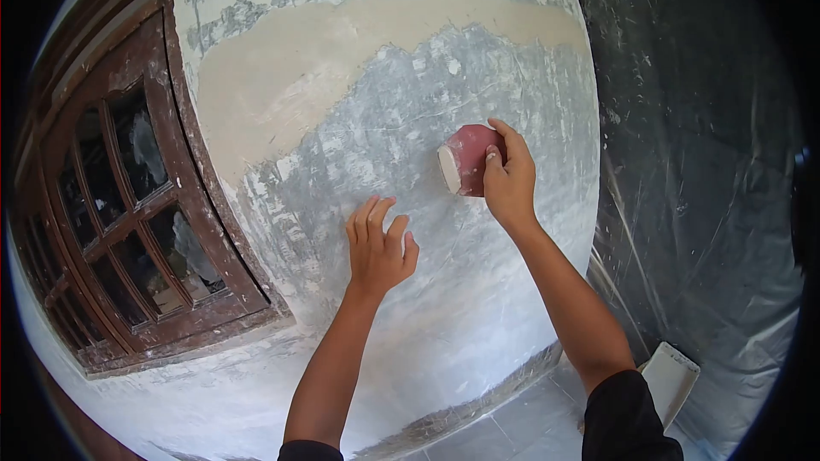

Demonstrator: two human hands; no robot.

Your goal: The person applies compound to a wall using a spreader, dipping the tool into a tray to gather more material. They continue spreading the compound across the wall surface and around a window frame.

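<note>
My right hand (pixel 512 175) grips a red putty scraper (pixel 478 154), thumb on its near face and fingers behind it. A thick band of off-white putty (pixel 448 170) lies along the scraper's left edge. Behind it stands the patchy grey-white wall (pixel 393 111), with a swath of beige putty (pixel 265 81) spread across its upper part. My left hand (pixel 378 243) is raised in front of the wall, lower and to the left of the scraper. Its fingers are apart and slightly bent, with nothing in them.
On the left, a brown wooden window (pixel 141 213) with glass panes is splashed with white. Dark plastic sheeting (pixel 683 145) hangs along the right side. A white tray-like piece (pixel 670 380) is at the lower right, above grey floor tiles (pixel 487 435).
</note>
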